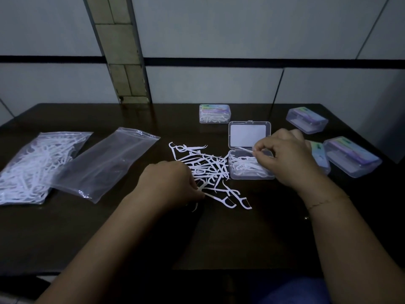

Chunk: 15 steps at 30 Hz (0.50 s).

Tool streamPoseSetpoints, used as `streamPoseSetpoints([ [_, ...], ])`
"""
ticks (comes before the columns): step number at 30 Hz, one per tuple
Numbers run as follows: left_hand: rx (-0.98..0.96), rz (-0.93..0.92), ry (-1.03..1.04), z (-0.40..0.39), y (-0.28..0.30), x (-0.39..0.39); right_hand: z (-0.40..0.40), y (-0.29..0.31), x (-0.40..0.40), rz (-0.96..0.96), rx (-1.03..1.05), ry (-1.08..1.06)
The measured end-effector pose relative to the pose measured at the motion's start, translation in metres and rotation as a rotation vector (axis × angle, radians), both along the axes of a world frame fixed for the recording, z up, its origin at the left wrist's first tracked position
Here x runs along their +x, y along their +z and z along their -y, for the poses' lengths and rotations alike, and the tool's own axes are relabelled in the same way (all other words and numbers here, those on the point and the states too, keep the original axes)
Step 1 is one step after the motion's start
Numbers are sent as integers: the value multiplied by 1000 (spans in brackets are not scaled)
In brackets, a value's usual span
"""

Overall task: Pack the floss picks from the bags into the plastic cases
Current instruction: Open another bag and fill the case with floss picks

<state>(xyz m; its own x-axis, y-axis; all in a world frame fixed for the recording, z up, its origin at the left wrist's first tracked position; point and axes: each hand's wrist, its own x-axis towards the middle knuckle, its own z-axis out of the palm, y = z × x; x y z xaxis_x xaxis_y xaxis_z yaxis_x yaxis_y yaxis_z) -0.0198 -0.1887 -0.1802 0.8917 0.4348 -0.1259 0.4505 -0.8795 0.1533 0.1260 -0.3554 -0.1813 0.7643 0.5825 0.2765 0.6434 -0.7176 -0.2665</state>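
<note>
Now floss picks between hands

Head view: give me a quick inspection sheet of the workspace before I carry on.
Surface: dark table, glossy.
Job's things: loose floss picks; open case partly filled; full bag; empty bag; closed case with picks; three more closed cases at right.
Clutter: nothing seen.
Hands: left hand pinches a pick in the pile; right hand holds a pick over the open case.
Cables: nothing seen.
Surroundings: panelled wall.
</note>
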Motion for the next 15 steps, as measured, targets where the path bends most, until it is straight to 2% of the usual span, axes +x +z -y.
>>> streamPoseSetpoints([
  [5,-21,-54,11,-5,4,1,-3,-1,1,-14,-88,-25],
  [11,158,-88,-54,-9,0,2,-1,-4,-4,-107,66,-63],
  [15,162,-53,-79,-10,0,3,0,-6,-11,-117,62,-18],
])
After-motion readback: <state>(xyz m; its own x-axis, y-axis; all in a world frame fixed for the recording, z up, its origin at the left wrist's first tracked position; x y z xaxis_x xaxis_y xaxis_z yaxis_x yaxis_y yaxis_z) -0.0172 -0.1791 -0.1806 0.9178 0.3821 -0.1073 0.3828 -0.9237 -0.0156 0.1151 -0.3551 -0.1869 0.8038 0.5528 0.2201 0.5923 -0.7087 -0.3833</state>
